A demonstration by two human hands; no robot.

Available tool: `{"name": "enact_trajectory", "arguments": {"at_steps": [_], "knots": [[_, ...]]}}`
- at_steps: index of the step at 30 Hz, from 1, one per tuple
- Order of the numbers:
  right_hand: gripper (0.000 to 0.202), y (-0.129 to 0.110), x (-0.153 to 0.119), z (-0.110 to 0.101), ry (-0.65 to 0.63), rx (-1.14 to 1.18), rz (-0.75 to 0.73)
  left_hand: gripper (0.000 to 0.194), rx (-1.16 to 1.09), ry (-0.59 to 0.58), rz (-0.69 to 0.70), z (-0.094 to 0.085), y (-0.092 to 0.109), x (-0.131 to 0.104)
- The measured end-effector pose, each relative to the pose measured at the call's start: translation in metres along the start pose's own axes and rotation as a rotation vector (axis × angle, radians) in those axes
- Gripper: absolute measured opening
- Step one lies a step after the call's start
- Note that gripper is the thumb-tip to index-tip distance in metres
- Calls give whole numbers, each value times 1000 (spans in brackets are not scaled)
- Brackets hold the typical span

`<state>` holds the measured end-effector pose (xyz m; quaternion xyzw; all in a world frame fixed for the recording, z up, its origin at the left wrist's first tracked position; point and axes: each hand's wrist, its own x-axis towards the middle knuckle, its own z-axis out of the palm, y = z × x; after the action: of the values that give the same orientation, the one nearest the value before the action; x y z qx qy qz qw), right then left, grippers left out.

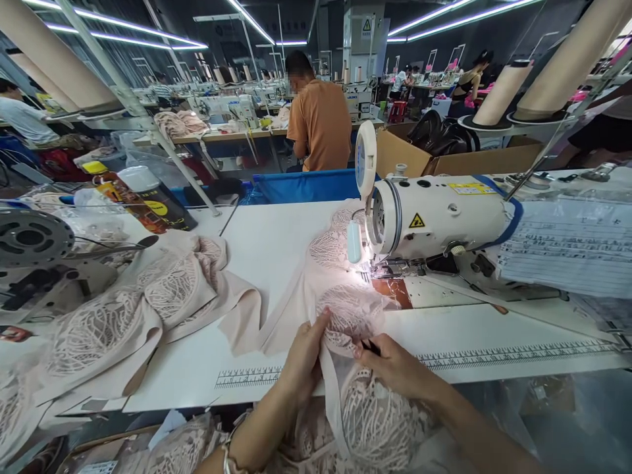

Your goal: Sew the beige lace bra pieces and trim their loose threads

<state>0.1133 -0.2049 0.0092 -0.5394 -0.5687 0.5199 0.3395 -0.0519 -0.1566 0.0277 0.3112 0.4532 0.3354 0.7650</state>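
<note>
Pale pink lace bras (350,313) run in a joined string from beside the sewing machine (439,214) down over the table's front edge. My left hand (303,359) is closed on one bra's edge, its thumb on top of the lace cup. Close to its right, my right hand (388,365) is closed with fingertips at the same edge. A small dark pointed tool (370,347) pokes out of that hand; the fingers hide most of it. Another lace cup (380,415) hangs below both hands. The machine's lamp lights the needle area, just beyond the upper cups.
More lace bras (178,289) lie on the table's left side, near a second machine (34,250) and two bottles (153,194). A printed ruler (494,355) follows the front edge. Thread cones (503,92) stand on the right. A person in an orange shirt (323,125) sits beyond.
</note>
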Motion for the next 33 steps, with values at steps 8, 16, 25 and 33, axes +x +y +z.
{"name": "enact_trajectory", "arguments": {"at_steps": [8, 16, 25, 33], "knots": [[40, -9, 3, 41, -3, -202, -215, 68, 304, 330, 232, -2, -7, 15], [43, -6, -6, 21, 125, -194, -77, 63, 298, 173, 195, -14, -11, 11], [40, -3, -11, 4, 116, -334, 47, 46, 1114, 413, 707, -60, 65, 68], [23, -50, -8, -50, -208, -707, 119, 33, 1578, -219, 1227, -25, 24, 63]]}}
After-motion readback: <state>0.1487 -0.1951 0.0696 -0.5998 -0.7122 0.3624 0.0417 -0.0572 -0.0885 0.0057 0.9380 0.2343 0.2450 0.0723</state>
